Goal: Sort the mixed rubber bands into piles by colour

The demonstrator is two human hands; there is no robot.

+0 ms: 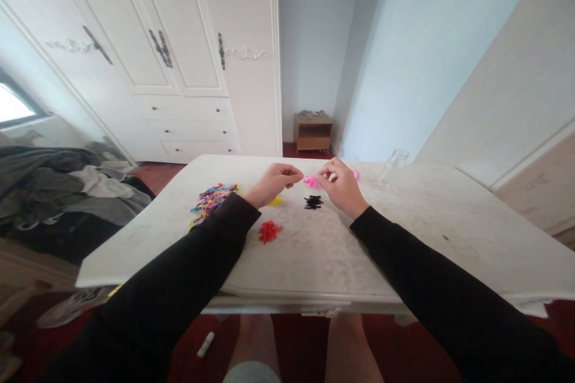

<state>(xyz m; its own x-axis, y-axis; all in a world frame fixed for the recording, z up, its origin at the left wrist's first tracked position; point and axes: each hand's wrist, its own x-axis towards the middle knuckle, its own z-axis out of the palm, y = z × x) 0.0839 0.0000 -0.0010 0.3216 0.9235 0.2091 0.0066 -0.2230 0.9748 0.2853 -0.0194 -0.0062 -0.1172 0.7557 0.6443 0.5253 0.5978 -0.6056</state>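
Note:
My left hand (276, 182) is raised over the table with thumb and fingertips pinched together. Facing it, my right hand (340, 188) is also in a pinch. Whatever the fingertips hold is too small to make out. Between and behind the hands lies a bright pink pile (311, 182) of small pieces. A black pile (313, 202) of short strips sits below the gap between them. Partly covered by my left hand is a yellow pile (277, 200). Nearer to me is a red pile (269, 231), and a mixed multicoloured heap (214, 198) lies beside my left forearm.
A clear glass jar or bottle (395, 165) lies tilted at the table's far right. The white table (305, 263) has a raised front edge. Dark clothes (67, 185) are heaped on the left. A white wardrobe (179, 114) and a small wooden cabinet (313, 133) stand behind.

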